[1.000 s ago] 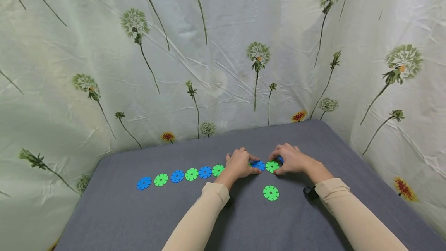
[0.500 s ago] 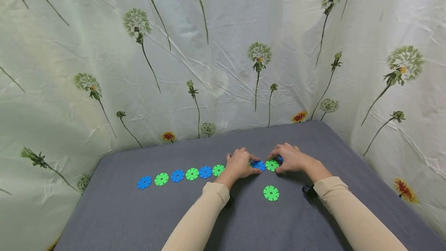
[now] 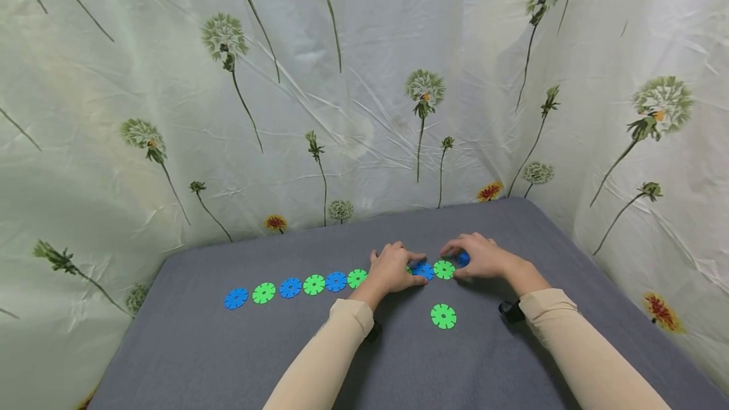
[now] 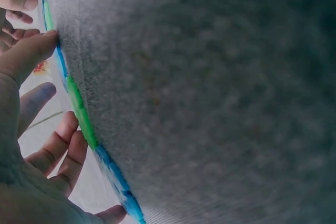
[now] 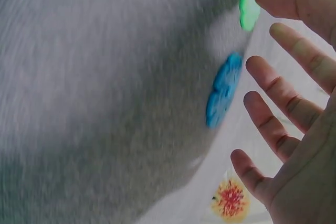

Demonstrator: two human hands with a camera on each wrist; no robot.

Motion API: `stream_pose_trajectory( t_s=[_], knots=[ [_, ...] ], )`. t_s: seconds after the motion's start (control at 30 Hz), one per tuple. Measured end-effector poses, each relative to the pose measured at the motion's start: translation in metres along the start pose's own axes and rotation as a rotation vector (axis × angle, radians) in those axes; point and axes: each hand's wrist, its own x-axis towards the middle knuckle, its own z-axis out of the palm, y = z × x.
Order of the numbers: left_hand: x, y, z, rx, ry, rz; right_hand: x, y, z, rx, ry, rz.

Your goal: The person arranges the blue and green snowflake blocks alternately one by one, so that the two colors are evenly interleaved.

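Note:
In the head view, my left hand is over the row of notched plastic building discs. Its thumb is at the near edge of a blue disc, with the index finger raised slightly over the far edge. My right hand reaches in from the right, its thumb beside a green disc. The right wrist view shows its fingers spread, not gripping. Partly under this hand lies another blue disc, set apart from the green one. My left hand hides part of the row.
The row runs left through a green disc to a blue disc at its end. A loose green disc lies nearer on the grey cloth-covered table. Behind hangs a flower-printed curtain.
My right hand has shifted slightly right and its fingers have loosened from the green disc, showing more of the blue disc under it. My left index finger has lifted a little.

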Motion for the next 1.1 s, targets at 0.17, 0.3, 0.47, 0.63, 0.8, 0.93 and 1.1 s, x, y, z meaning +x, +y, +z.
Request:
stream_pose_trajectory(
  t_s=[0.17,0.3,0.47,0.63,0.8,0.93,1.1],
  knots=[
    [0.002,0.004,-0.001,0.014,-0.009,0.013,-0.008,0.01,-0.008,0.019,0.01,0.023],
    [0.005,0.011,-0.001,0.034,-0.019,0.014,-0.012,0.02,-0.011,0.034,0.004,0.024],
    [0.011,0.022,0.001,0.059,-0.017,0.011,-0.015,0.03,-0.012,0.059,0.002,0.008],
    [0.017,0.029,0.004,0.066,-0.021,-0.008,-0.014,0.035,-0.012,0.083,0.003,0.005],
    [0.021,0.031,0.008,0.066,-0.021,-0.017,-0.014,0.036,-0.013,0.094,-0.001,0.043],
    [0.023,0.032,0.01,0.069,-0.023,-0.026,-0.013,0.037,-0.013,0.098,0.0,0.069],
    [0.024,0.033,0.011,0.076,-0.023,-0.039,-0.01,0.04,-0.013,0.1,-0.005,0.078]
  ],
)
